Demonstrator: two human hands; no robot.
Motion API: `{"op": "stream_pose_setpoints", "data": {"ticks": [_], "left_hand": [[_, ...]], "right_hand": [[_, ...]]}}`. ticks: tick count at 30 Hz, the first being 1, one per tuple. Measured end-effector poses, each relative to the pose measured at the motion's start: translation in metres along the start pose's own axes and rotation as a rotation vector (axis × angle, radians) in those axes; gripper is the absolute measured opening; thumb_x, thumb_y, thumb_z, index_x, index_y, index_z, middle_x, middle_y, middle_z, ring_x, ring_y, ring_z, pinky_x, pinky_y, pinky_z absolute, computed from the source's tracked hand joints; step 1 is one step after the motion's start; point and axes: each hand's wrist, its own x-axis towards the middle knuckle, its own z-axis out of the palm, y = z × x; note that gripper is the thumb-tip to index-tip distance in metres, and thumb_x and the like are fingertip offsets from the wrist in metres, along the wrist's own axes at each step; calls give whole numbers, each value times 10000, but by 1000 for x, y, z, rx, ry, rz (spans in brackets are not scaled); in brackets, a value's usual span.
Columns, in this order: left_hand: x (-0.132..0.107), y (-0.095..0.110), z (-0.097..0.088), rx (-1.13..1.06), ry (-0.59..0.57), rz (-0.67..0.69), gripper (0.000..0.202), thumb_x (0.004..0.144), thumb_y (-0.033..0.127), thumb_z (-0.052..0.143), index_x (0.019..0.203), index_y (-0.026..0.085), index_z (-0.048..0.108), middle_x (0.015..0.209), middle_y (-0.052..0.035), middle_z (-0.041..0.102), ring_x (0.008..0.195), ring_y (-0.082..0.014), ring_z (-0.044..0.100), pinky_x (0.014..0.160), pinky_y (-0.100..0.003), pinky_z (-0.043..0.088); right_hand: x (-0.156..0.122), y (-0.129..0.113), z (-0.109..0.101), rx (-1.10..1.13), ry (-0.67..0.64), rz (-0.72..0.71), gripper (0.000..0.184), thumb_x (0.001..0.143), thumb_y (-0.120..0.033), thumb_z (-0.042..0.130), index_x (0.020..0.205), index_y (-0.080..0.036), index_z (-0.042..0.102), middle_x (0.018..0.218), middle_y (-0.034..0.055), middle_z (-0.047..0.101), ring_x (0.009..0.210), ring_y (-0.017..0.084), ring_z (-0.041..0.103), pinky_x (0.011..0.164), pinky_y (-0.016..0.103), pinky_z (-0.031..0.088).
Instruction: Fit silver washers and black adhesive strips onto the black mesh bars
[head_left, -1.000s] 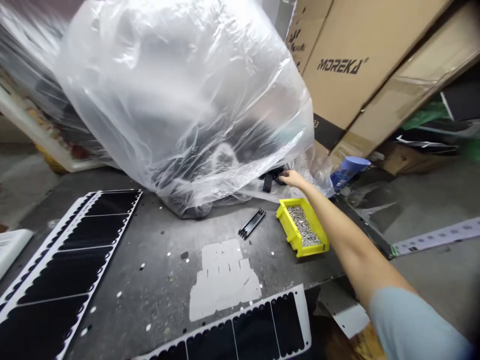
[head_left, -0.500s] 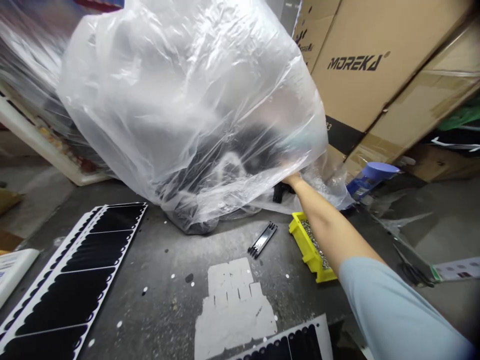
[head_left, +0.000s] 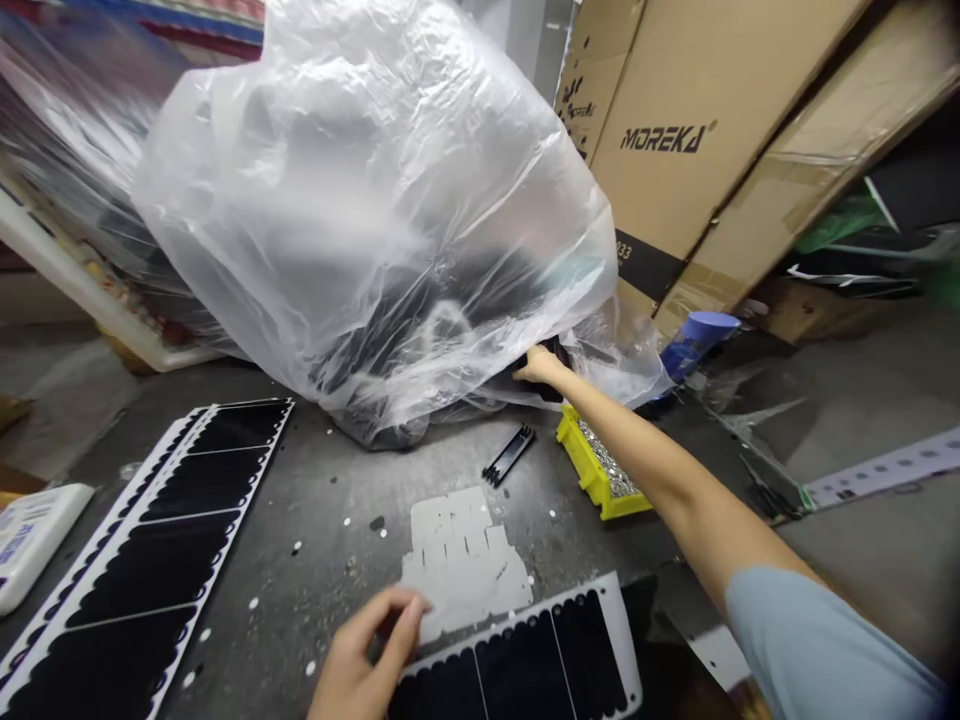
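My right hand (head_left: pixel 538 365) is at the lower edge of a large clear plastic bag (head_left: pixel 360 200). Its fingers are closed around a black piece (head_left: pixel 549 388), whose full shape is hidden by the hand and the bag film. Dark items show blurred through the plastic. My left hand (head_left: pixel 371 650) has come in at the bottom, thumb and forefinger curled together with nothing visible between them. Beside it lies a white-edged sheet of black scalloped strips (head_left: pixel 517 660). A slim black plastic part (head_left: pixel 509 455) rests on the table between the hands.
Under my right forearm stands a yellow bin (head_left: pixel 589 470) of small metal pieces. More black strip sheets (head_left: pixel 142 540) lie at left, near a white box-like object (head_left: pixel 37 540). A torn pale cardboard patch (head_left: pixel 457 560) is in the middle. Cardboard cartons (head_left: pixel 720 130) and a blue cup-shaped container (head_left: pixel 694 345) stand at right.
My right hand, formerly partly covered by the bag film, has drawn out to its edge with a black piece. My left hand has entered at the bottom. The view has shifted slightly right.
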Motion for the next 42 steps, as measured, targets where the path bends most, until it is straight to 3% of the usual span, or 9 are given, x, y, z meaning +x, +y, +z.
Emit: {"op": "stream_pose_setpoints", "data": {"ticks": [6,9,12,14,18,22,29,36,42], "left_hand": [[56,-5,40,-108,63,119,411,886,522,615,1144,209,681,1016,-81,683,863,-214,647,800,-357,557],[69,-20,62,-158,215,183,843,794,410,720,1535,212,368,1426,-185,493,1160,-276,615,873,-410,577],[69,-32,60,-25,350,282,1080,765,324,770,1636,262,132,1649,-195,202,1478,-343,371,1111,-518,463],[62,-37,45,64,288,352,1018,802,279,752,1635,305,166,1653,-153,261,1499,-328,355,1178,-530,395],[42,-43,16,90,46,403,614,876,264,706,1462,306,528,1303,-79,618,1075,-226,644,994,-414,538],[30,-44,15,60,73,334,588,852,317,760,1411,276,582,1142,-53,619,796,-156,592,796,-337,558],[21,-41,19,29,11,247,657,848,237,724,1466,264,501,1031,-26,672,918,-194,634,887,-365,531],[14,-40,14,163,43,343,87,891,256,716,960,224,674,1057,-44,727,1041,-243,630,985,-412,471],[9,-39,7,239,-56,365,256,922,214,666,1172,269,672,1173,-38,724,1157,-255,588,1057,-437,418]], "right_hand": [[-121,-35,18,7,-15,-215,559,868,-227,739,1405,-182,588,1455,167,549,1256,322,579,1101,514,488],[-170,-58,37,109,-52,-443,627,816,-154,732,1419,-254,591,1552,121,496,1330,317,540,1145,499,461],[-204,-70,55,367,-155,-727,622,816,-126,705,1413,-266,597,1567,118,499,1399,293,514,1167,504,442],[-220,-69,62,528,-248,-810,609,834,-139,695,1419,-276,594,1550,115,528,1408,273,526,1171,498,438],[-239,-53,61,622,-291,-737,481,924,-195,649,1391,-310,619,1458,80,635,1438,276,511,1198,569,373],[-249,-46,57,514,-281,-704,299,979,-278,639,1264,-344,698,1423,47,668,1496,315,434,1211,686,237],[-276,-55,41,609,-252,-572,191,1009,-354,616,1141,-305,746,1268,68,731,1210,269,646,1101,551,447],[-295,-42,40,868,-367,-324,199,987,-408,642,1042,-257,759,1158,64,759,1103,234,716,1012,411,566],[-304,-48,53,690,-331,-353,260,991,-489,624,1104,-280,730,1090,52,763,1019,245,711,941,425,571]]}}
